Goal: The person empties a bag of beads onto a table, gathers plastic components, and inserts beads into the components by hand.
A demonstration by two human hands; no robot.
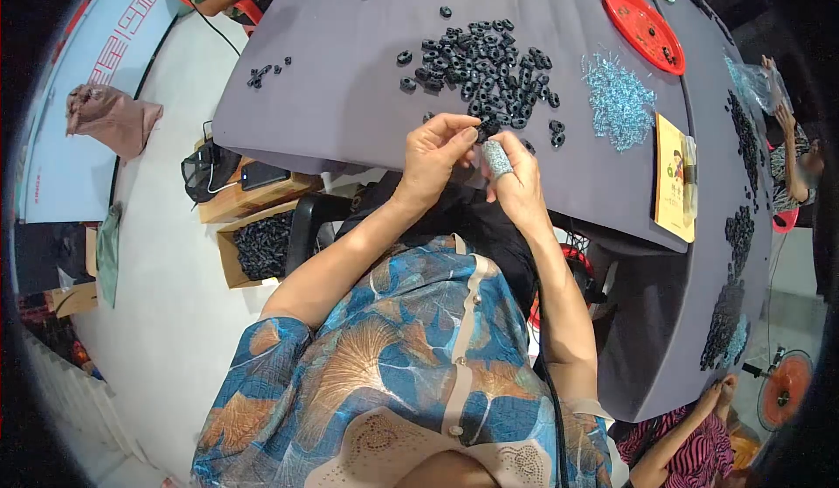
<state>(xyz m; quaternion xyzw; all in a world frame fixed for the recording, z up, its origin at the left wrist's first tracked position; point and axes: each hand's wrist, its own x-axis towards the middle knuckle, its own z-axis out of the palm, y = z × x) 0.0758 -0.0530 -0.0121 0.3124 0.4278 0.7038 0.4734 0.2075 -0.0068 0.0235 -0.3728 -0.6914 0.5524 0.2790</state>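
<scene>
My left hand is closed, thumb and forefinger pinched at a small black plastic part above the table's near edge. Close beside it, my right hand has its fingers curled in at the same part. A grey speckled wrap covers one right finger. The fingers partly hide the part, so its finer shape cannot be made out. Just beyond my hands lies a heap of black plastic parts, many with oval openings. To the right is a pile of small clear-blue pieces.
A red tray with a few black bits lies far right on the grey-covered table. A yellow booklet rests near the right edge. A box of black parts stands lower left. Other people sit around the tables.
</scene>
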